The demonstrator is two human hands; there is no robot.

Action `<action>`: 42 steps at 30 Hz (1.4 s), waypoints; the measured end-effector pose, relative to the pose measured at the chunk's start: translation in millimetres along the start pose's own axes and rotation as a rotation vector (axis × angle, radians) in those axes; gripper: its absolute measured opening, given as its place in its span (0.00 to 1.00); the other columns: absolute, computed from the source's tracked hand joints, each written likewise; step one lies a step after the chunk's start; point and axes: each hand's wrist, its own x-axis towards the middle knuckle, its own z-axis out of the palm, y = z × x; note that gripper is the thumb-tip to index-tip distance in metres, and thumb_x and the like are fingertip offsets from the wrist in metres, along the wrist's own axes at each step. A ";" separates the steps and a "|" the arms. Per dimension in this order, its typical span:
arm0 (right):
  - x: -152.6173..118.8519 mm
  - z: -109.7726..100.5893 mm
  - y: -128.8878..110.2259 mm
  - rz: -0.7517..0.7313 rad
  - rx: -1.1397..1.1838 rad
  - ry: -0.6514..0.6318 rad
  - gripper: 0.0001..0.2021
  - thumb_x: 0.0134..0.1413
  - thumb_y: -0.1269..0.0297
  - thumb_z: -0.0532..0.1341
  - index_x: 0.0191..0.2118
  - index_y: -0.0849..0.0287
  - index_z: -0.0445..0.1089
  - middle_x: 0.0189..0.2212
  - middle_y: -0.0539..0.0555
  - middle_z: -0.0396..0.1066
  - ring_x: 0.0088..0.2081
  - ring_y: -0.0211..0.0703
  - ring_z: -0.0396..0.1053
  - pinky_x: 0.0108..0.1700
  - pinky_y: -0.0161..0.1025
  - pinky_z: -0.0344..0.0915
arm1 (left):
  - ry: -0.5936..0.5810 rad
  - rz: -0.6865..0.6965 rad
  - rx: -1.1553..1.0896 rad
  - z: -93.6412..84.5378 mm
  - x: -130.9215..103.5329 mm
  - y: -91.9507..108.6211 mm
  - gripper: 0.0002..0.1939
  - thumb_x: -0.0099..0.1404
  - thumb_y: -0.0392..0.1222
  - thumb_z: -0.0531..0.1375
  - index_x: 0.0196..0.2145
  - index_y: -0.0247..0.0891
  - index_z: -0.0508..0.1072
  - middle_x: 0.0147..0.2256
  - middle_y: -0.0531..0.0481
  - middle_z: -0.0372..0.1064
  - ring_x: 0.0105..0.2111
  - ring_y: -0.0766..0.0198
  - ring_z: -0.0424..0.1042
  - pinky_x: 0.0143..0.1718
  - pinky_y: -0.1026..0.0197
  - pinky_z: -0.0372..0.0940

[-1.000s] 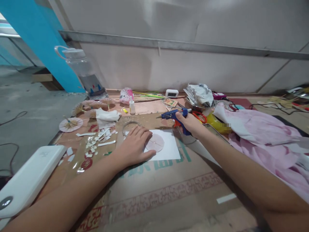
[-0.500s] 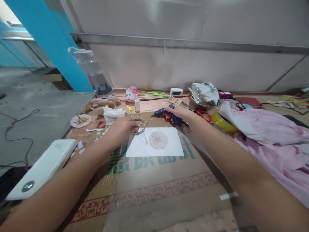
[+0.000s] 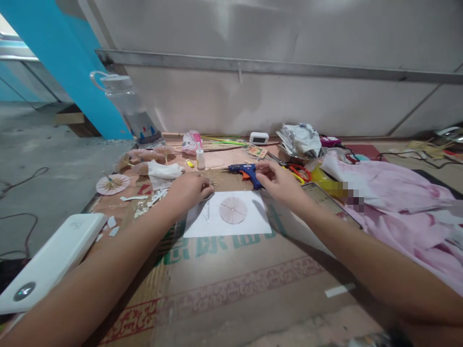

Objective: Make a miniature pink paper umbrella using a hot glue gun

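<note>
A blue glue gun [image 3: 249,173] lies on the cardboard [image 3: 231,299] with its nozzle to the left. My right hand [image 3: 277,180] is just right of its handle, fingers apart and holding nothing. My left hand [image 3: 191,190] is closed at the upper left corner of a white paper sheet [image 3: 253,226], its fingertips at a ring-shaped item that they mostly hide. Small sticks show beside those fingertips. On the sheet lies a pale pink disc with thin radial lines [image 3: 233,210].
Farther back stand a small glue bottle [image 3: 200,158], a white digital clock [image 3: 259,139] and a water bottle [image 3: 133,111]. Pleated discs [image 3: 113,184] and a white power bank [image 3: 54,260] are left. Orange-handled scissors [image 3: 299,172], a phone [image 3: 333,205] and pink cloth [image 3: 398,193] are right.
My right hand has let go of the glue gun and opened beside it. The left hand has lowered over the ring, hiding more of it. The view has shifted slightly.
</note>
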 end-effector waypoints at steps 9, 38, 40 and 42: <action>-34.8 48.9 -11.0 -0.093 0.030 -0.100 0.09 0.62 0.63 0.58 0.44 0.59 0.71 0.34 0.54 0.74 0.34 0.42 0.69 0.38 0.39 0.62 | -0.035 0.027 0.067 -3.6 5.1 8.8 0.16 0.69 0.38 0.54 0.33 0.39 0.82 0.36 0.40 0.78 0.37 0.51 0.74 0.36 0.55 0.62; -37.5 51.4 -3.5 -0.298 0.175 -0.032 0.05 0.62 0.67 0.65 0.40 0.59 0.79 0.35 0.54 0.80 0.36 0.40 0.73 0.43 0.38 0.67 | -0.008 0.117 -0.355 5.6 -18.4 66.0 0.16 0.74 0.45 0.51 0.34 0.38 0.75 0.32 0.46 0.72 0.36 0.55 0.69 0.38 0.56 0.59; -37.9 51.2 -4.6 -0.282 0.185 -0.038 0.04 0.62 0.68 0.65 0.39 0.58 0.79 0.35 0.53 0.80 0.36 0.40 0.73 0.43 0.38 0.67 | -0.011 0.115 -0.338 6.5 -19.3 67.6 0.15 0.74 0.45 0.52 0.35 0.38 0.75 0.32 0.46 0.72 0.36 0.54 0.69 0.38 0.56 0.59; -38.1 50.6 -5.6 -0.270 0.195 -0.048 0.04 0.61 0.69 0.65 0.37 0.57 0.79 0.35 0.52 0.80 0.36 0.40 0.73 0.43 0.37 0.67 | -0.004 0.125 -0.329 8.1 -19.4 67.8 0.15 0.74 0.45 0.52 0.35 0.37 0.75 0.32 0.46 0.71 0.36 0.54 0.69 0.38 0.56 0.58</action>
